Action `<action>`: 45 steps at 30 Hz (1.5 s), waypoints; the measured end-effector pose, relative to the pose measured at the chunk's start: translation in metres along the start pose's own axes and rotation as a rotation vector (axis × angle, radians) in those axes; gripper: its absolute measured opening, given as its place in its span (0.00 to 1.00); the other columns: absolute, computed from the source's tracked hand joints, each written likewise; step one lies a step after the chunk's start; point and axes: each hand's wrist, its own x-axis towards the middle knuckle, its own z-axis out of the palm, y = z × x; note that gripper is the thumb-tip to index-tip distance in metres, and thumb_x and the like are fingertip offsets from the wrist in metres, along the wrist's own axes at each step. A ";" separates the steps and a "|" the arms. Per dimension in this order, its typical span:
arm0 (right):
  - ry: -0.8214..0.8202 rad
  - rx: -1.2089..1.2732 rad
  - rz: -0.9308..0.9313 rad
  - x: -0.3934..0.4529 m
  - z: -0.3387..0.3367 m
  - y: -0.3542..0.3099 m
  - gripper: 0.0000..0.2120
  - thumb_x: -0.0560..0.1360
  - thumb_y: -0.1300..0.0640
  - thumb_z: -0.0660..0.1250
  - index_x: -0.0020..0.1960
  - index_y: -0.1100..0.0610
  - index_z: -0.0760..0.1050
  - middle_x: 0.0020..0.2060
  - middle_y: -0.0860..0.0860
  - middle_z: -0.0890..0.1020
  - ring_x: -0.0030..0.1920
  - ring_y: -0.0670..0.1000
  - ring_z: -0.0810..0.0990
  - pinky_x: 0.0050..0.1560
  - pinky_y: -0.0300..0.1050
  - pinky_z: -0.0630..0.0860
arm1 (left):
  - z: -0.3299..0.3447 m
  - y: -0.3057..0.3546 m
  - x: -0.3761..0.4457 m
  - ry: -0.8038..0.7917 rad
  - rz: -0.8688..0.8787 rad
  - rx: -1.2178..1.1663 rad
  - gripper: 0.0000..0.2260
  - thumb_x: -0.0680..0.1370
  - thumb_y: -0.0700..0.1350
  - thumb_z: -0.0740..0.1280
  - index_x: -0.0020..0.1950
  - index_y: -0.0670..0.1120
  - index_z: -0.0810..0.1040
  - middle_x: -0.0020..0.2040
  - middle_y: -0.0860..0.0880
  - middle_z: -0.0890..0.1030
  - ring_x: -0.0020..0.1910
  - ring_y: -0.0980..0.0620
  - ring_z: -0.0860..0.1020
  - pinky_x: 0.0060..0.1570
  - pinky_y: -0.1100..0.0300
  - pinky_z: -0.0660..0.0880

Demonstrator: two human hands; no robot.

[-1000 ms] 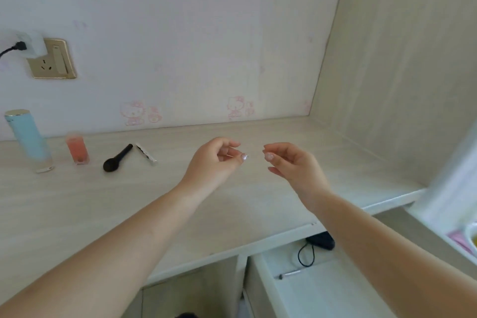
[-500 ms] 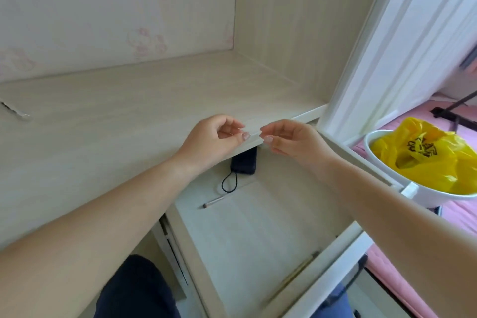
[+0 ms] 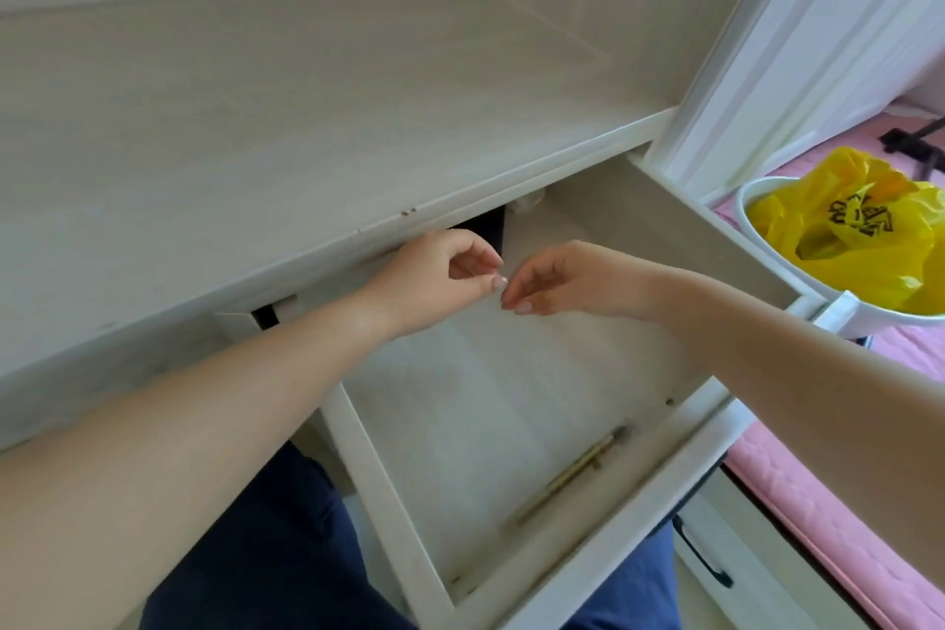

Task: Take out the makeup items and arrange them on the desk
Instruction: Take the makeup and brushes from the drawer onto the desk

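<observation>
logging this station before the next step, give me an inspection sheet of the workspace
surface: pale wood-grain desk top, bare in the part in view
job's things: slim gold pen-like stick lying along the front of the open white drawer; dark object at the drawer's back, mostly hidden
clutter: yellow plastic bag in a white round tub
grippers: left hand and right hand over the drawer, fingers curled, tips nearly meeting; whether they pinch anything is too small to tell
cables: nothing seen
surroundings: pink mat on the right, person's dark blue trousers below
</observation>
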 end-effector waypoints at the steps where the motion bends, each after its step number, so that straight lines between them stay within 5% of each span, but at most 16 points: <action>1: -0.052 -0.024 0.026 0.002 0.000 0.003 0.08 0.73 0.57 0.70 0.45 0.43 0.80 0.48 0.47 0.84 0.51 0.44 0.81 0.55 0.40 0.77 | 0.003 -0.005 0.002 -0.016 -0.022 0.013 0.05 0.74 0.44 0.71 0.49 0.48 0.79 0.41 0.57 0.79 0.40 0.64 0.77 0.39 0.78 0.70; 7: -0.279 -0.063 0.222 0.011 0.000 0.027 0.07 0.76 0.56 0.66 0.52 0.49 0.80 0.47 0.43 0.84 0.51 0.40 0.82 0.56 0.38 0.77 | 0.008 -0.034 0.017 -0.009 -0.206 0.218 0.07 0.74 0.46 0.70 0.51 0.47 0.79 0.45 0.53 0.80 0.47 0.52 0.78 0.37 0.64 0.71; 12: -0.437 -0.182 0.314 0.009 0.009 0.041 0.08 0.77 0.55 0.65 0.52 0.53 0.81 0.46 0.43 0.84 0.50 0.42 0.82 0.58 0.43 0.77 | 0.012 -0.046 0.020 -0.119 -0.307 0.570 0.08 0.75 0.49 0.68 0.53 0.51 0.76 0.58 0.49 0.79 0.57 0.46 0.76 0.58 0.53 0.74; 23: -0.732 -0.328 0.407 0.002 0.030 0.042 0.08 0.78 0.57 0.62 0.53 0.51 0.79 0.51 0.46 0.83 0.53 0.44 0.82 0.55 0.39 0.77 | 0.018 -0.057 0.023 -0.232 -0.407 0.828 0.14 0.74 0.44 0.68 0.59 0.45 0.75 0.56 0.45 0.79 0.55 0.43 0.77 0.53 0.54 0.75; 29: -0.837 -0.420 0.412 0.005 0.035 0.045 0.14 0.76 0.61 0.65 0.61 0.54 0.76 0.56 0.50 0.82 0.58 0.47 0.80 0.59 0.41 0.75 | 0.021 -0.060 0.026 -0.286 -0.455 0.802 0.09 0.72 0.38 0.68 0.51 0.45 0.78 0.46 0.46 0.83 0.42 0.46 0.80 0.36 0.59 0.74; 35: -0.875 -0.419 0.424 0.009 0.037 0.051 0.13 0.76 0.62 0.66 0.60 0.54 0.76 0.56 0.50 0.82 0.57 0.48 0.80 0.55 0.38 0.76 | 0.023 -0.055 0.026 -0.344 -0.387 0.862 0.12 0.71 0.35 0.64 0.53 0.43 0.77 0.44 0.45 0.83 0.45 0.45 0.80 0.47 0.54 0.79; 40: -0.898 -0.561 0.371 0.009 0.043 0.050 0.13 0.73 0.58 0.69 0.57 0.51 0.77 0.54 0.49 0.82 0.52 0.45 0.78 0.56 0.39 0.75 | 0.029 -0.052 0.025 -0.355 -0.277 0.986 0.07 0.73 0.36 0.61 0.49 0.44 0.71 0.40 0.47 0.71 0.44 0.45 0.72 0.41 0.55 0.70; 45: -0.931 -0.619 0.358 0.006 0.044 0.049 0.14 0.74 0.55 0.69 0.59 0.49 0.79 0.55 0.50 0.82 0.51 0.46 0.78 0.54 0.38 0.73 | 0.026 -0.048 0.023 -0.408 -0.372 0.840 0.03 0.71 0.39 0.63 0.42 0.43 0.75 0.34 0.48 0.79 0.39 0.47 0.78 0.34 0.60 0.70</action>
